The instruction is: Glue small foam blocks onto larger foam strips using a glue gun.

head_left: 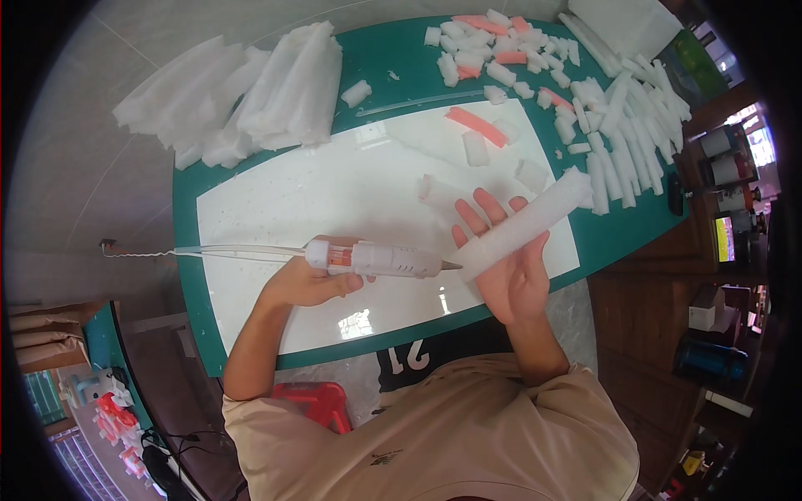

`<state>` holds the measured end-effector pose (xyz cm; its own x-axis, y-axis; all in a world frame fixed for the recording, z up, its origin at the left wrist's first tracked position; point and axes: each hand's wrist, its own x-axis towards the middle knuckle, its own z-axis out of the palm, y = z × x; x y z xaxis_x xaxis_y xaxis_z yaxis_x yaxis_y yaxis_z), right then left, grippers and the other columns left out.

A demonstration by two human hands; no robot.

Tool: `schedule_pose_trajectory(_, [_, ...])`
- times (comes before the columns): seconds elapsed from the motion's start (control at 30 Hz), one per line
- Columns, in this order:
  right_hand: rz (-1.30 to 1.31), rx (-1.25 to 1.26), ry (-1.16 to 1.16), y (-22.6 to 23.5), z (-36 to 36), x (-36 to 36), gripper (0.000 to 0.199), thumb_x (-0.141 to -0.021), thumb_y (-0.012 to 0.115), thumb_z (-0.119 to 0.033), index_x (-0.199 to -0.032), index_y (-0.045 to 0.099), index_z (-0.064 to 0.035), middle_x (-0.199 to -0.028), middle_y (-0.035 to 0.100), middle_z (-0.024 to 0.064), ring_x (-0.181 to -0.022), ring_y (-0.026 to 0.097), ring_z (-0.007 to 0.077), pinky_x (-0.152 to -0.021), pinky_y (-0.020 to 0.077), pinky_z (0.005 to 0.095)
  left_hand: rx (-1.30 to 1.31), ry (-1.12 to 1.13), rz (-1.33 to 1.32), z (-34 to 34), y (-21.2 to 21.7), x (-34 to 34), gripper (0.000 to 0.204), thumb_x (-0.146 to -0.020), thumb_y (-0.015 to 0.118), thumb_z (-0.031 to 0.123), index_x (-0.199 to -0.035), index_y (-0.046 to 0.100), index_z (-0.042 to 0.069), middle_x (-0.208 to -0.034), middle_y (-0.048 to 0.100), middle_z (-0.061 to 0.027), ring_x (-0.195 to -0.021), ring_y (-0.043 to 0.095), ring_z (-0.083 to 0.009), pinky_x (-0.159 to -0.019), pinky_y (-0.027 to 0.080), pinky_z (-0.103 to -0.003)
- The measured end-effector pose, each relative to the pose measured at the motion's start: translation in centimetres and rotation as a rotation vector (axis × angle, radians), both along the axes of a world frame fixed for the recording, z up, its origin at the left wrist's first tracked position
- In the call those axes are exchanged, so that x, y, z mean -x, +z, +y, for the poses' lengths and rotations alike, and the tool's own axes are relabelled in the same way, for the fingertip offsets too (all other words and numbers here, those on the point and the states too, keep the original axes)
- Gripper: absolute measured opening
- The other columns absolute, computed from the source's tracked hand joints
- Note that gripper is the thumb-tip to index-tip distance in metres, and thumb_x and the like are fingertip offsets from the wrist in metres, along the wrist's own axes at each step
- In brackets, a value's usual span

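A white hot glue gun (pixel 393 260) lies sideways in my left hand (pixel 307 282), whose fingers are wrapped round its handle. Its metal nozzle points right and meets, or nearly meets, the near end of a white foam stick (pixel 530 225). That stick rests slantwise across the upturned palm of my right hand (pixel 514 280), with the thumb against it and the other fingers stretched out behind. Beyond my hands, a pink foam strip (pixel 477 126) and a few short white foam pieces (pixel 476 149) lie on the white board (pixel 317 192).
The board lies on a green table (pixel 384 63). Large white foam bundles (pixel 288 88) stand far left. Short white and pink foam pieces (pixel 501 73) are heaped at the back, long foam sticks (pixel 631 150) far right. The gun's cord (pixel 234 250) runs left. A red stool (pixel 313 405) stands below.
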<state>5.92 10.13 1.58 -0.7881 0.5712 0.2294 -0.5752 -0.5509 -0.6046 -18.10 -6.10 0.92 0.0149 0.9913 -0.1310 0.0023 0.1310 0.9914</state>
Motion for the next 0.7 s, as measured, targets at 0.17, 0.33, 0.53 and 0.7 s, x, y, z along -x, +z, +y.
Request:
schedule_pose_trajectory(0.17, [-0.029,0.018,-0.019,0.2,0.1,-0.1,0.048,-0.101,0.028,-0.048,-0.14,0.032,-0.0198,-0.151,0.025,0.0191,-0.14,0.023,0.0405,-0.113,0.0207,0.0533,0.077,0.014,-0.027,0.1,0.5,-0.1,0.04,-0.079,0.077,0.033,-0.102,0.065,0.002,-0.085,0.065,-0.0051,-0.071,0.057,-0.0116,-0.057,0.047,-0.024])
schedule_pose_trajectory(0.33, [-0.032,0.04,-0.04,0.2,0.5,-0.4,0.048,-0.101,0.03,-0.049,-0.138,0.033,-0.0193,-0.151,0.024,0.0207,-0.14,0.023,0.0402,-0.114,0.0197,0.0534,0.09,0.046,-0.008,0.1,1.1,0.0,0.044,-0.083,0.074,0.039,-0.103,0.064,0.002,-0.083,0.064,-0.0042,-0.07,0.055,-0.0102,-0.058,0.047,-0.023])
schedule_pose_trajectory(0.53, [-0.017,-0.023,-0.179,0.8,2.4,-3.6,0.046,-0.101,0.034,-0.047,-0.137,0.037,-0.0185,-0.147,0.033,0.0156,-0.139,0.026,0.0374,-0.111,0.0245,0.0541,0.019,0.057,0.159,0.2,1.3,2.2,0.033,-0.084,0.069,0.015,-0.112,0.062,0.0,-0.094,0.066,-0.0044,-0.081,0.059,-0.0143,-0.072,0.049,-0.027])
schedule_pose_trajectory(0.7, [-0.055,-0.115,-0.266,1.0,4.0,-6.2,0.048,-0.101,0.039,-0.042,-0.141,0.035,-0.0151,-0.133,0.042,0.0087,-0.136,0.03,0.0345,-0.107,0.0322,0.0557,-0.147,0.06,0.539,0.0,3.9,4.2,0.039,-0.075,0.072,0.004,-0.112,0.061,0.0,-0.109,0.061,-0.0121,-0.098,0.058,-0.023,-0.086,0.045,-0.029])
